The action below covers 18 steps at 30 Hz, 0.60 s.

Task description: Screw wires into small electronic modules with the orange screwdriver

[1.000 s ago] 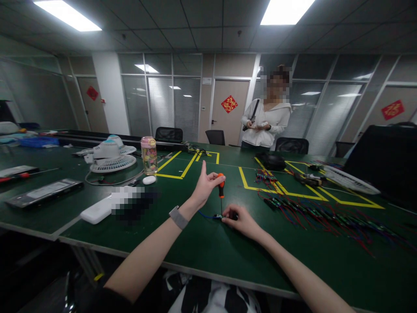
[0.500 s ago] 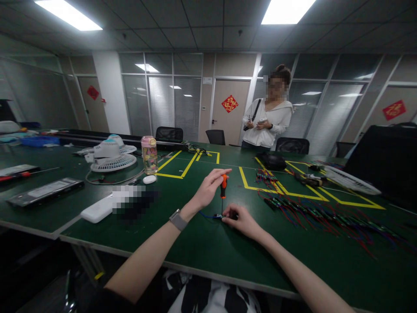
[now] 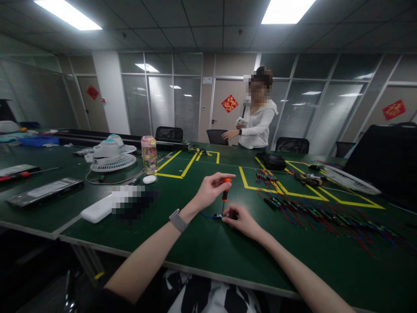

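My left hand (image 3: 211,190) is closed round the orange handle of a small screwdriver (image 3: 224,194) that stands upright, its tip down on a small wired circuit board (image 3: 217,216) on the green table (image 3: 202,243). My right hand (image 3: 240,220) pinches that board and holds it down on the table, just right of the screwdriver tip. A blue wire runs left from the board. A grey watch is on my left wrist.
A heap of wired boards (image 3: 319,213) lies to the right inside yellow tape lines. At left are a white power bank (image 3: 97,210), a white fan (image 3: 110,157), a pink-lidded bottle (image 3: 149,154) and a white mouse (image 3: 149,179). A person in white (image 3: 257,117) stands behind the table.
My left index finger, pointing up a second ago, has folded down over the screwdriver handle. The person behind the table has moved left and reaches out an arm.
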Tool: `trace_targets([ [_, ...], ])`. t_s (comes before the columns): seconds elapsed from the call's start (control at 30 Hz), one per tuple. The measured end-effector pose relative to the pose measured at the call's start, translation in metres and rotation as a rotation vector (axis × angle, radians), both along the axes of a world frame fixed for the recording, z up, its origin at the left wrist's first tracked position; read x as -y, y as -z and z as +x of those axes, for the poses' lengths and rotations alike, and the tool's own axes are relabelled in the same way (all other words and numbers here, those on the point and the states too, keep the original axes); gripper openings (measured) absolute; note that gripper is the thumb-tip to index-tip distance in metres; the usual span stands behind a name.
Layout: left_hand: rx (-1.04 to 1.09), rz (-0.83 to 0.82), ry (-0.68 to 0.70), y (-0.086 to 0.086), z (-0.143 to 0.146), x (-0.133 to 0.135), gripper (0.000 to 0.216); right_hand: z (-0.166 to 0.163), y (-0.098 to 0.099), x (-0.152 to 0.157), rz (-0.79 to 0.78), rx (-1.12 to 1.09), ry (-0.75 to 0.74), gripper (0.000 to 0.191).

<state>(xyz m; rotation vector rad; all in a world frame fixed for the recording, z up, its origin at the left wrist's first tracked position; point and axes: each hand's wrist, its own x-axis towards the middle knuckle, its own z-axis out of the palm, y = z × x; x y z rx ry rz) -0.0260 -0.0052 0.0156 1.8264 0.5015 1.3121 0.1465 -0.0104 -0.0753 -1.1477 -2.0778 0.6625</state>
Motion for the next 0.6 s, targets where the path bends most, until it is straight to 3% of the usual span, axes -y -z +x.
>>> trace_targets([
  [0.1, 0.010, 0.020, -0.057, -0.0008, 0.0000, 0.0006, 0.029, -0.0003, -0.0011, 0.0007, -0.008, -0.001, -0.003, 0.008],
  [0.27, 0.055, -0.106, 0.185, -0.0001, 0.0002, 0.0012, 0.035, -0.0005, -0.0020, 0.0008, -0.010, -0.006, 0.000, 0.008],
  [0.47, 0.016, -0.019, -0.002, 0.0002, 0.0009, 0.0023, 0.030, -0.0002, -0.0019, 0.0003, -0.012, -0.002, -0.010, 0.008],
  [0.6, 0.036, -0.061, 0.115, -0.0005, 0.0016, 0.0026, 0.033, -0.0011, -0.0037, 0.0015, -0.016, -0.008, -0.001, 0.007],
])
